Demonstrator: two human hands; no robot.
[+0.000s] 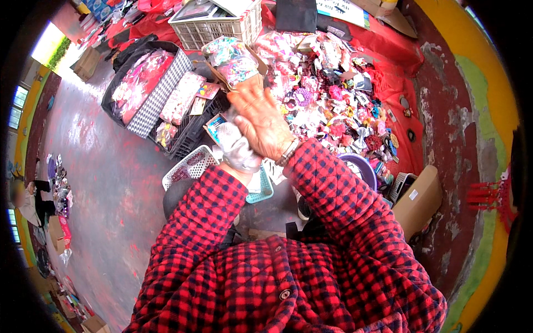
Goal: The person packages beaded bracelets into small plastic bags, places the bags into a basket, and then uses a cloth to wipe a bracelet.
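Grey concrete floor [105,166] — red cloth [397,83] perhaps under trinkets [327,94].

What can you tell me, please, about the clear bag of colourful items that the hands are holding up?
The clear bag of colourful items is a see-through plastic pouch, glossy and crinkled, stuffed with small pieces in pink, green, blue and yellow. It is raised above a red cloth heaped with hair accessories. The right hand grips its lower end from the front, and the left hand, in a grey glove, sits just below. Its top overlaps a brown cardboard piece behind it.
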